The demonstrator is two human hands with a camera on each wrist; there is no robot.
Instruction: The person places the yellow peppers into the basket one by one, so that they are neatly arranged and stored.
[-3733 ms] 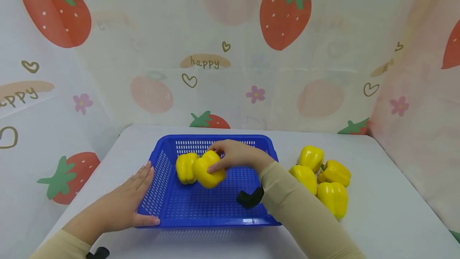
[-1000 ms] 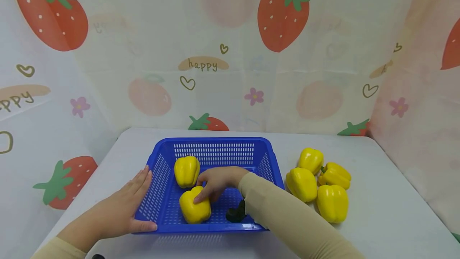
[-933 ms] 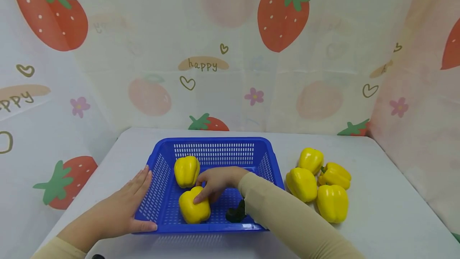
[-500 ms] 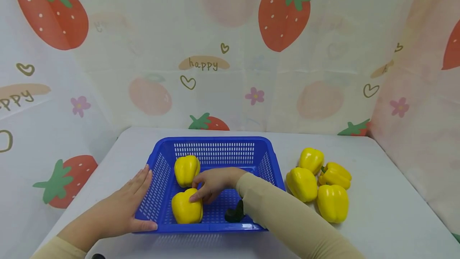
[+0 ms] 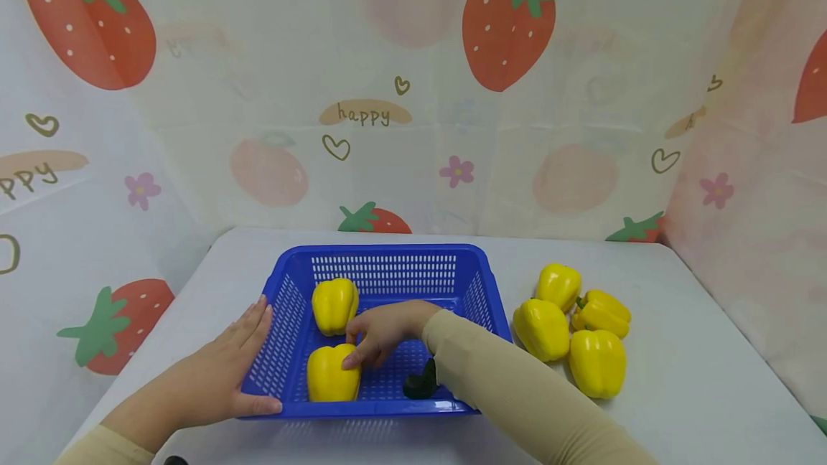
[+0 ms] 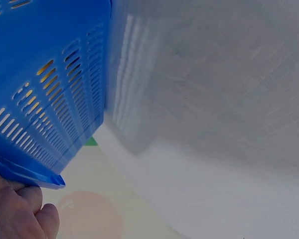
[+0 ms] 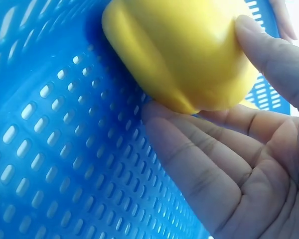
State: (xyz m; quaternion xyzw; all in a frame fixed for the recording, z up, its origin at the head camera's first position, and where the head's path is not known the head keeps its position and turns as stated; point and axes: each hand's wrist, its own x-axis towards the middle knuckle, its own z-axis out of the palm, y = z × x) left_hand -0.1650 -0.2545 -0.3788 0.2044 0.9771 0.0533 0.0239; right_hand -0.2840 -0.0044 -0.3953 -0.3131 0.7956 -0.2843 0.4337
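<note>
A yellow bell pepper (image 5: 332, 373) sits in the front left corner of the blue basket (image 5: 388, 407). My right hand (image 5: 385, 330) reaches into the basket at its right side. The thumb lies on the pepper and the index finger goes behind it; in the right wrist view the remaining fingers stretch out below the pepper (image 7: 184, 55). Behind it stands a second yellow bell pepper (image 5: 334, 306). My left hand (image 5: 213, 379) lies along the basket's left side with straight fingers, its thumb at the front left corner. The left wrist view shows its fingertips (image 6: 47, 219) beside the basket rim.
Several yellow bell peppers (image 5: 597, 364) stand in a group on the white table (image 5: 685, 379), right of the basket. A black strap end (image 5: 421, 380) hangs from the right sleeve over the basket. A strawberry-print curtain (image 5: 413, 185) encloses the table's back and sides.
The right hand has lowered the pepper from above the basket's middle and shifted it to the front left corner. During the last half second the thumb slid slightly right on it. The left hand stays put.
</note>
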